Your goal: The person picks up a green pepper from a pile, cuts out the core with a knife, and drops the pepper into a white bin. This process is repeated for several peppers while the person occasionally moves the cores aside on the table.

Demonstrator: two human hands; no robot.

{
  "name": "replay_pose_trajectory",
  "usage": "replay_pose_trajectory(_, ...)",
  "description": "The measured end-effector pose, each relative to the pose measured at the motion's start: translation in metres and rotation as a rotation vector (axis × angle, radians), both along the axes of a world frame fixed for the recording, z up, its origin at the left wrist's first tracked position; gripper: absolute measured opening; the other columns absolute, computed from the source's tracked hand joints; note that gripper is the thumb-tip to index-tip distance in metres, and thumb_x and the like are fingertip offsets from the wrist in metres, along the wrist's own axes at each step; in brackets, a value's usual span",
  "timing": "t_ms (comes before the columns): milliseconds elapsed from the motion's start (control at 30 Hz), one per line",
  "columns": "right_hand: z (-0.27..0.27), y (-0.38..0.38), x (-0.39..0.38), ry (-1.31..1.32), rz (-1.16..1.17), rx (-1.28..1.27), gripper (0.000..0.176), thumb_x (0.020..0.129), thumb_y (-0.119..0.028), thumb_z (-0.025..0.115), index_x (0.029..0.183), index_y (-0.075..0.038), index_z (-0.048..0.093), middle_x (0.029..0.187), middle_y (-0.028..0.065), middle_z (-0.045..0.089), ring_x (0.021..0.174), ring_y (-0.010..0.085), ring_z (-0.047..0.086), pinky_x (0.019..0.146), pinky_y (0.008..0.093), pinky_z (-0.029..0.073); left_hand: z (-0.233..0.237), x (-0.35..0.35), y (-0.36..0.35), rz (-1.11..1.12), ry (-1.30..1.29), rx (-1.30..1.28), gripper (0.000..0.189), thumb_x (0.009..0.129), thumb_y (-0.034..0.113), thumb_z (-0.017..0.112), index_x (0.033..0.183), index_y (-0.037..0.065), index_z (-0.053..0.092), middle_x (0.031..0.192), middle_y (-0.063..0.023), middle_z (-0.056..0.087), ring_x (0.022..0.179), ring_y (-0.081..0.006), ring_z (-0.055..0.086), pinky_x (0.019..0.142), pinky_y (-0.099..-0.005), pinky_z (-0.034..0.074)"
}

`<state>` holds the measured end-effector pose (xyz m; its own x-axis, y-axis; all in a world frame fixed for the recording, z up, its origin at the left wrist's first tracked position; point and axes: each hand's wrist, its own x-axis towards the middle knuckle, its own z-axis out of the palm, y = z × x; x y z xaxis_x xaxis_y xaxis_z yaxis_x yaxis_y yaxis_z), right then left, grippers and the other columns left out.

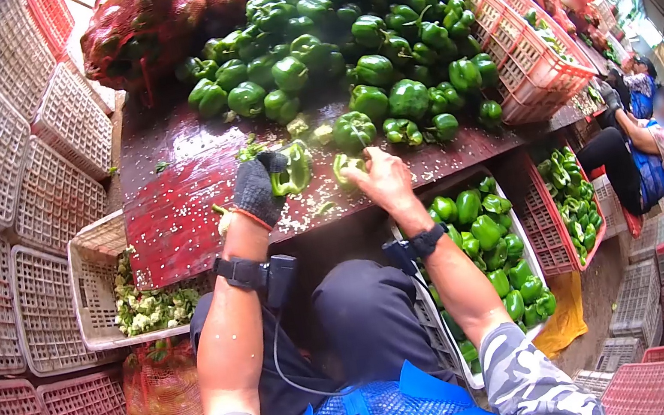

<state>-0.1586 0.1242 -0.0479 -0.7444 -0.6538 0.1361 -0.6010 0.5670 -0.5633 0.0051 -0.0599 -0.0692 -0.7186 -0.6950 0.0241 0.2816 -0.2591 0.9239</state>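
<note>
While your gloved left hand (257, 191) grips a pepper half (292, 169), upright just right of it | your bare right hand (384, 180) pinches a second piece (346, 168), nearer the pepper pile (357, 38).

A pile of peppers (339, 32) lies on the far half of the table (178, 223), sacks (146, 20) behind it. At the near edge the left hand (255, 189) holds a pepper half (293, 170), left of the right hand (384, 177). A trimmings crate (92, 284) sits left, a pepper crate (485, 244) right
</note>
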Motion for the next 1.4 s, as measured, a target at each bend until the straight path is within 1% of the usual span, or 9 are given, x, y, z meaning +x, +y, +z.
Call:
replay_pose_trajectory(33,0.0,-0.002,0.0,-0.016,0.006,0.027,0.055,0.078,-0.053,0.075,0.101,-0.003,0.069,0.092,0.0213,0.072,0.089,0.0404,0.069,0.08,0.0505,0.054,-0.001,-0.004,-0.001,0.023,-0.041,-0.292,0.014,0.097,0.019,0.059,0.091,0.009,0.066,0.078,-0.0036,0.064,0.071,-0.016,0.061,0.061,-0.0356,0.048)
replay_pose_trajectory(67,0.0,-0.001,-0.001,-0.059,0.016,0.03,0.056,0.075,-0.053,0.077,0.102,-0.005,0.07,0.103,0.0224,0.071,0.098,0.0386,0.069,0.083,0.0506,0.054,-0.004,0.0,0.0,0.021,0.073,0.446,0.01,0.094,0.015,0.062,0.091,0.006,0.064,0.077,-0.0047,0.063,0.071,-0.0175,0.061,0.061,-0.0363,0.049)
replay_pose_trajectory(100,-0.015,-0.001,-0.006,0.011,0.044,-0.002,0.056,0.072,-0.054,0.08,0.104,-0.008,0.072,0.109,0.02,0.069,0.102,0.0353,0.067,0.086,0.0479,0.054,-0.015,0.004,-0.009,0.03,-0.188,-0.284,0.01,0.094,0.015,0.061,0.091,0.006,0.063,0.077,-0.0041,0.063,0.071,-0.0184,0.061,0.062,-0.0369,0.049)
replay_pose_trajectory(167,-0.008,-0.001,-0.002,0.011,0.145,0.176,0.06,0.069,-0.052,0.082,0.11,-0.01,0.071,0.111,0.0167,0.066,0.103,0.033,0.066,0.087,0.0457,0.055,-0.11,-0.012,-0.062,0.048,-0.061,-0.524,0.01,0.095,0.016,0.057,0.089,0.01,0.062,0.079,-0.0032,0.063,0.071,-0.0184,0.062,0.062,-0.0376,0.05)
replay_pose_trajectory(233,-0.012,0.006,0.013,0.115,0.134,0.019,0.053,0.069,-0.044,0.082,0.108,-0.011,0.07,0.106,0.0144,0.064,0.099,0.0339,0.066,0.085,0.0458,0.055,-0.051,0.006,-0.044,-0.232,0.169,0.467,0.014,0.091,0.018,0.059,0.1,0.009,0.064,0.093,-0.0058,0.069,0.085,-0.0208,0.068,0.08,-0.0373,0.057)
replay_pose_trajectory(500,-0.024,0.048,0.005,-0.02,0.128,-0.403,0.028,0.071,-0.024,0.072,0.093,-0.007,0.073,0.093,0.0167,0.071,0.088,0.0371,0.068,0.081,0.0453,0.055,-0.001,0.015,-0.01,-0.106,-0.03,0.204,0.008,0.095,0.022,0.059,0.092,0.016,0.064,0.083,-0.0012,0.067,0.079,-0.0172,0.065,0.071,-0.0353,0.055)
replay_pose_trajectory(633,-0.042,0.158,-0.024,-0.337,-0.122,-0.471,0.026,0.073,-0.02,0.082,0.093,-0.006,0.074,0.075,0.0003,0.068,0.056,0.0058,0.055,0.054,0.027,0.049,0.014,0.029,-0.011,-0.215,0.111,0.361,0.009,0.087,0.014,0.069,0.094,0.01,0.066,0.084,-0.0064,0.067,0.076,-0.0212,0.064,0.068,-0.0346,0.055)
replay_pose_trajectory(933,-0.036,0.355,-0.002,0.311,-0.518,-0.019,0.021,0.075,-0.01,0.07,0.094,-0.004,0.064,0.091,0.0159,0.064,0.088,0.0372,0.064,0.078,0.0456,0.052,0.026,0.02,0.004,-0.247,0.057,0.122,0.017,0.09,0.004,0.056,0.099,-0.004,0.066,0.098,-0.0166,0.069,0.089,-0.0263,0.063,0.071,-0.0372,0.056)
replay_pose_trajectory(1400,-0.061,0.342,0.018,0.061,-0.341,0.053,0.025,0.081,-0.013,0.075,0.102,-0.001,0.067,0.082,0.0123,0.065,0.072,0.0269,0.066,0.071,0.0393,0.055,-0.022,0.018,-0.034,-0.389,0.133,0.38,0.019,0.09,0.008,0.058,0.105,-0.003,0.062,0.103,-0.0165,0.065,0.093,-0.0264,0.062,0.08,-0.0387,0.054)
